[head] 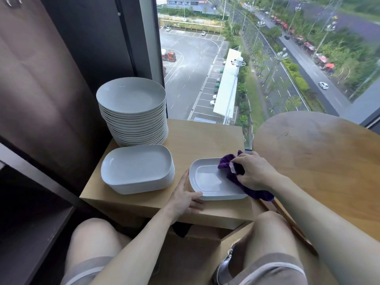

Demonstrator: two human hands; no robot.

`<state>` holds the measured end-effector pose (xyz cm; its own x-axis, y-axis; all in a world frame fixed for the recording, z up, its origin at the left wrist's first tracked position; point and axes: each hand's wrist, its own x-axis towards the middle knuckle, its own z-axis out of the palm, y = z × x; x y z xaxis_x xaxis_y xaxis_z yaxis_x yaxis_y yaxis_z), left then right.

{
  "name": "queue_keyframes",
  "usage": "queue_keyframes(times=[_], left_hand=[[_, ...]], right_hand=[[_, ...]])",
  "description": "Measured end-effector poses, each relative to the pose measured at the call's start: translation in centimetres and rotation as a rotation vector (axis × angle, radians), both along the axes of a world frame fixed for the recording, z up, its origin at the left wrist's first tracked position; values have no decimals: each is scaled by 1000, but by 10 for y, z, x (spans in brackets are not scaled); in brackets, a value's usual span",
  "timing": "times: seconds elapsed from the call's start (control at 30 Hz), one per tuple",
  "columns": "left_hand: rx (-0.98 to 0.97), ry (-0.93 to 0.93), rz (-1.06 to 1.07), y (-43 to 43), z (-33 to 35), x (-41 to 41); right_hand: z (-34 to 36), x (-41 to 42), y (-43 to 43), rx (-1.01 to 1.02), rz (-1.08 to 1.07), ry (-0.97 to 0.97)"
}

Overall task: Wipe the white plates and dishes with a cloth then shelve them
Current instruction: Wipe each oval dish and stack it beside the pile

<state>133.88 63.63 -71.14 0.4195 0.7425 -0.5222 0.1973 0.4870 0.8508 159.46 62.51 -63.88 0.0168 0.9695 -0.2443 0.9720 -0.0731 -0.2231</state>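
Note:
A white rectangular dish [209, 182] lies near the front right of a small wooden table [205, 136]. My left hand [186, 197] grips the dish's near left corner, thumb on the rim. My right hand [255, 171] grips a bunched purple cloth [236, 173] and presses it on the dish's right end. A stack of several white rectangular dishes [137, 169] stands to the left. Behind it rises a tall stack of round white plates [131, 112].
A dark wooden shelf unit [37, 202] with an open compartment stands at the left. A round wooden table [320, 153] sits to the right. A floor-to-ceiling window [246, 58] is right behind the small table. My knees are under its front edge.

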Motion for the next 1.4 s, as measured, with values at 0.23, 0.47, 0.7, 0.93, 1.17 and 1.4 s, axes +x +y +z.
queue_keyframes(times=[0.23,0.47,0.7,0.93,1.17,1.4], left_hand=[[11,7,-6,0,0,-1],[4,-27,7,0,-7,-3],[33,-36,50,0,-8,-2],[-4,-34,9,0,-1,-2],[-9,15,1,2,-2,0],[-5,34,-2,2,2,2]], right_hand=[[-18,-22,24,149,-105,38],[-24,-73,29,179,63,127],[-20,-99,10,143,234,94],[-5,-66,-7,67,294,-27],[4,-10,-19,-2,220,-131],[-4,-2,-1,79,30,-220]])
